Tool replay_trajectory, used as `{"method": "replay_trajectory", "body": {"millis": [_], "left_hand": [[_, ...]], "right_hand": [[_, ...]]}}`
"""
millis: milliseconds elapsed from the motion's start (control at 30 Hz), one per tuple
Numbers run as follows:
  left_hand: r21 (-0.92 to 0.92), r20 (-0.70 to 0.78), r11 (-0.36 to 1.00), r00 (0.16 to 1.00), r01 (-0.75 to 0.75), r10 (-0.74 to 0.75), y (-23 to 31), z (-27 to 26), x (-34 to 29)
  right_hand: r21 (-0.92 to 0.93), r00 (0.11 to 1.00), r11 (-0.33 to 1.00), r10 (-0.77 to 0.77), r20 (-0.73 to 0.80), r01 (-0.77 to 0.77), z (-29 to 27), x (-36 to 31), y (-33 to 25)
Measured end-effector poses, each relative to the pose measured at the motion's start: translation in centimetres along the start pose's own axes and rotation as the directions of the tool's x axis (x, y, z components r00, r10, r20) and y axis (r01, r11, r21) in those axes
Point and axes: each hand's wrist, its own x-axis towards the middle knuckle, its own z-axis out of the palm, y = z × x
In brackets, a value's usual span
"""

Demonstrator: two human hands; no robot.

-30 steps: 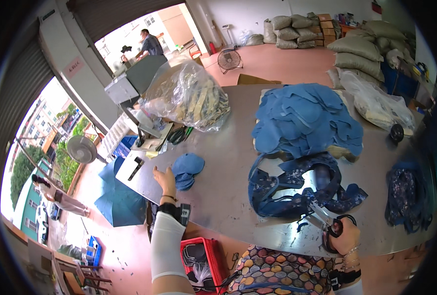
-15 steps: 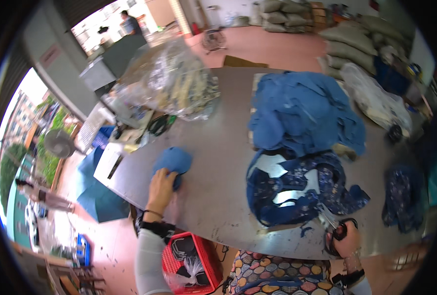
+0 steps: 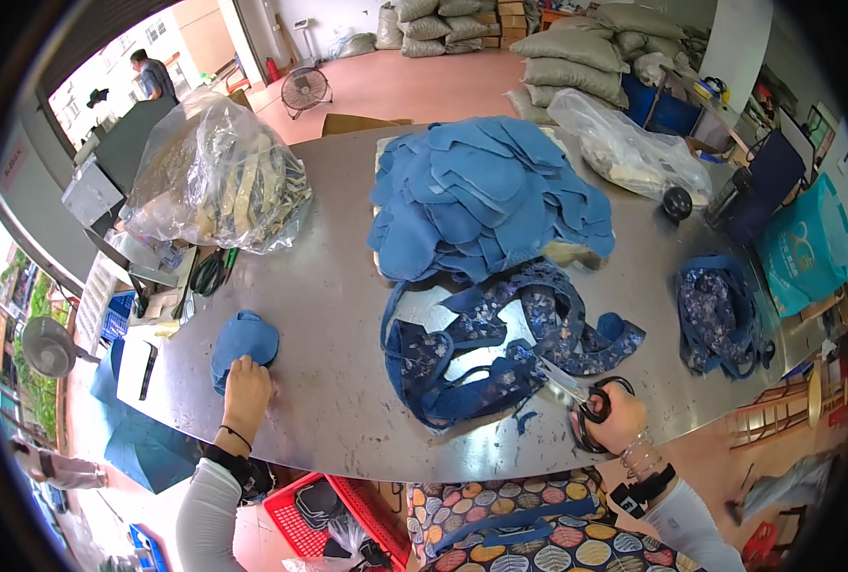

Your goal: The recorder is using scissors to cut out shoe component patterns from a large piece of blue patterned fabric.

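At the left of the metal table, my left hand (image 3: pixel 248 386) has its fingers bunched at the near edge of a small stack of rounded blue fabric pieces (image 3: pixel 243 338). In my right hand (image 3: pixel 622 419) is a pair of black-handled scissors (image 3: pixel 565 383), fingers wrapped round the loops. The scissors' blades point away to the left and lie at the edge of a dark blue floral fabric strip (image 3: pixel 457 338), which is looped and tangled in front of me. Behind it rises a large heap of blue cut fabric pieces (image 3: pixel 486 195).
More floral fabric (image 3: pixel 722 315) lies at the right, beside a teal bag (image 3: pixel 806 250). Clear plastic bags stand at the back left (image 3: pixel 219 176) and back right (image 3: pixel 634 157). A red basket (image 3: pixel 290 520) sits below the table's near edge (image 3: pixel 348 469). Stuffed sacks (image 3: pixel 562 81) are stacked behind.
The view has swung right, so the table's things appear farther left. My left hand has slid back to the blue stack's near edge. The scissors remain at the floral fabric.
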Motion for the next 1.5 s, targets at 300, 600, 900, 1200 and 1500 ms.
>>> {"method": "replay_trajectory", "body": {"millis": [300,600,900,1200,1500], "left_hand": [[0.152,0.043,0.980,0.990,0.126,-0.134,1.2,2.9,-0.4],[0.007,0.163,0.943,0.930,0.333,-0.329,1.6,3.3,-0.6],[0.082,0.249,0.976,0.944,0.202,-0.217,2.6,-6.3,6.8],[-0.690,-0.424,0.688,0.896,-0.226,-0.131,18.0,-23.4,24.2],[-0.996,-0.088,0.000,0.938,-0.094,-0.334,14.2,-22.1,30.8]], "right_hand": [[0.090,0.998,0.994,-0.064,0.013,0.063,-0.5,0.1,0.5],[0.135,0.989,0.991,-0.032,0.145,0.012,-0.5,0.1,1.9],[0.162,0.981,0.982,-0.119,0.154,0.094,-0.8,0.3,3.0],[0.211,0.982,0.968,-0.157,0.106,0.132,-1.0,0.4,3.3],[0.225,0.985,0.969,-0.131,0.111,0.104,-1.1,0.3,3.2]]}}
